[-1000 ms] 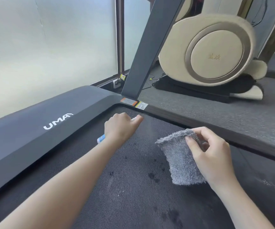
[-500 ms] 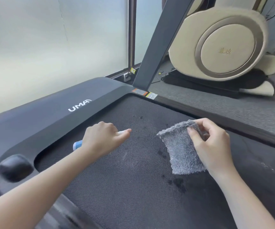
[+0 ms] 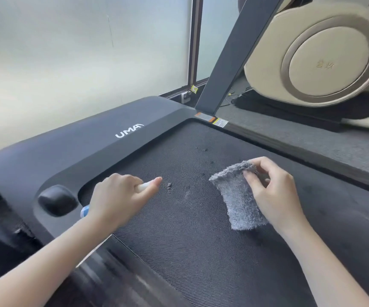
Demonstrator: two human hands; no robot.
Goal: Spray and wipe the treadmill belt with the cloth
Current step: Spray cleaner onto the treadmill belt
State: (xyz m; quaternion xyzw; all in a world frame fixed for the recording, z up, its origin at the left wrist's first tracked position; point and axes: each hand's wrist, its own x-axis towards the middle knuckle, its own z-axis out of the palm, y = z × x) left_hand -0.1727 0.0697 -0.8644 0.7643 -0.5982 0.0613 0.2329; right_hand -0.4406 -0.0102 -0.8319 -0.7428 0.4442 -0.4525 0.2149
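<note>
The dark woven treadmill belt [image 3: 179, 240] fills the lower middle, with wet dark spots near its front end. My left hand [image 3: 117, 198] is closed around a small spray bottle [image 3: 85, 211]; only its blue-and-white base and white top show, and my index finger lies along the top, pointing right over the belt. My right hand [image 3: 272, 191] pinches the top edge of a folded grey fluffy cloth [image 3: 239, 200], which hangs down just above or on the belt at the right.
The black motor cover [image 3: 68, 149] marked UMA borders the belt's front, with a rounded black knob [image 3: 57, 200] at its left corner. A slanted upright post [image 3: 234, 56] rises at the far corner. A beige massage chair [image 3: 321, 56] stands beyond the grey side rail [image 3: 312, 147].
My left hand with the bottle has moved left and toward me along the belt's front end. The view has shifted left. New wet spots show by my fingertip. The cloth hand has barely moved.
</note>
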